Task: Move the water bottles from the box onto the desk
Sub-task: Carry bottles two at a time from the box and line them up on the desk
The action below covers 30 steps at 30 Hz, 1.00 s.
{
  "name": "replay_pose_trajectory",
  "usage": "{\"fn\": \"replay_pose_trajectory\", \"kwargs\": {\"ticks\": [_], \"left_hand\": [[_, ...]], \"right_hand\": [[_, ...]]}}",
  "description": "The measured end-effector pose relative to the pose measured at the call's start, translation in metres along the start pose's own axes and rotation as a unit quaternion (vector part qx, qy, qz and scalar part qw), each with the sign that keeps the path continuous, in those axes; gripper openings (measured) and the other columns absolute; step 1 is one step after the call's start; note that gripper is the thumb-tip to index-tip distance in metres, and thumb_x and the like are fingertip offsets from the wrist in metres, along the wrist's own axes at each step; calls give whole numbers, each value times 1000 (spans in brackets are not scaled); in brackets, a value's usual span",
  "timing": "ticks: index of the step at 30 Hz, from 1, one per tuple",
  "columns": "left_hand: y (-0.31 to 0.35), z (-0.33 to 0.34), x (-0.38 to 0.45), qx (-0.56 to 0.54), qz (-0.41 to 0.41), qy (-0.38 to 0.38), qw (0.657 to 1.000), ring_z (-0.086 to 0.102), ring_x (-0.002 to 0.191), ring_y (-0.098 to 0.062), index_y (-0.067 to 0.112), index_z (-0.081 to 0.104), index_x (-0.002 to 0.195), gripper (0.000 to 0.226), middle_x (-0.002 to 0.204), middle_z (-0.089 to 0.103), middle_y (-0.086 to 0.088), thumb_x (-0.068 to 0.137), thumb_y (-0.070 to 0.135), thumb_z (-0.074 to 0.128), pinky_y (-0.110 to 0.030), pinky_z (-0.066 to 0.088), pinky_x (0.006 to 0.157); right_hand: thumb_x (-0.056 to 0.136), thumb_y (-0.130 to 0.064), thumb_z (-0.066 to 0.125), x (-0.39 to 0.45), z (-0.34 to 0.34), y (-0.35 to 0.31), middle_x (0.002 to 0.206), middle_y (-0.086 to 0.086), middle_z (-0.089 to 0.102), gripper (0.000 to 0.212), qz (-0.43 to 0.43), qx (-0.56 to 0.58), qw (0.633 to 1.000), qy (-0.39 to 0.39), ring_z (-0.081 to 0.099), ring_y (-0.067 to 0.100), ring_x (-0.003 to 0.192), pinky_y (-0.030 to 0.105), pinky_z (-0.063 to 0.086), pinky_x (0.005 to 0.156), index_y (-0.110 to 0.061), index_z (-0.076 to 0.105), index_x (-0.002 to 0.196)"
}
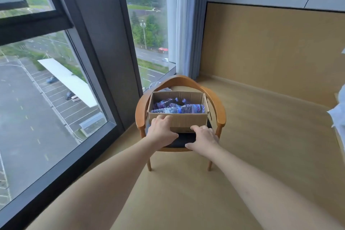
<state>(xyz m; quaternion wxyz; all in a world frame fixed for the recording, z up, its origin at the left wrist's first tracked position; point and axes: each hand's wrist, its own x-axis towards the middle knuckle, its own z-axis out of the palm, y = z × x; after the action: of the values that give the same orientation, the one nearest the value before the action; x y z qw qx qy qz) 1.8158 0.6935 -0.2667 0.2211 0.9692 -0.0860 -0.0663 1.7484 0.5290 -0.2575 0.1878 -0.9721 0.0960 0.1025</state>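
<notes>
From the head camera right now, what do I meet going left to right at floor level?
Window → chair's left armrest → cardboard box holding water bottles → chair's right armrest → bare floor → white bedding.

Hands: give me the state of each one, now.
Left hand: open, fingers resting on the near rim of the cardboard box, gripping nothing.
Right hand: open, fingers spread against the box's near lower edge, holding nothing.
</notes>
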Motion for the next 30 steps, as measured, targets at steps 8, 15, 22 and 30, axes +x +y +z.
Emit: {"fn": "replay_pose_trajectory", "kwargs": {"ticks": [8,15,22,30], "left_hand": [[-16,11,113,-22,-3,-28,999,37,140,-25,32,41,151,79,153,42,-2,83,37,79,-42,45,107],[-30,36,238,-21,-33,-40,998,40,138,-26,29,39,154,80,150,45,-3,84,44,74,-41,43,108],[-47,55,346,51,-92,-131,986,39,138,-28,29,35,156,83,153,42,-4,85,43,76,-47,44,110],[-56,100,415,84,-87,-291,949,37,141,-29,26,37,156,85,153,44,-3,83,37,79,-48,42,113]], "right_hand": [[87,-51,73,112,-2,-9,149,5,46,76,4,4,1000,-30,39,29,137,46,43,106,-29,40,151],[86,-54,72,260,3,14,148,7,46,77,1,-20,996,-85,39,32,138,47,41,109,-30,39,152],[85,-49,75,401,6,42,152,10,42,82,25,-6,985,-172,40,34,140,47,42,110,-28,36,154],[82,-52,77,493,49,54,154,11,37,88,-17,-83,967,-242,31,35,143,51,37,112,-28,33,154]]}}
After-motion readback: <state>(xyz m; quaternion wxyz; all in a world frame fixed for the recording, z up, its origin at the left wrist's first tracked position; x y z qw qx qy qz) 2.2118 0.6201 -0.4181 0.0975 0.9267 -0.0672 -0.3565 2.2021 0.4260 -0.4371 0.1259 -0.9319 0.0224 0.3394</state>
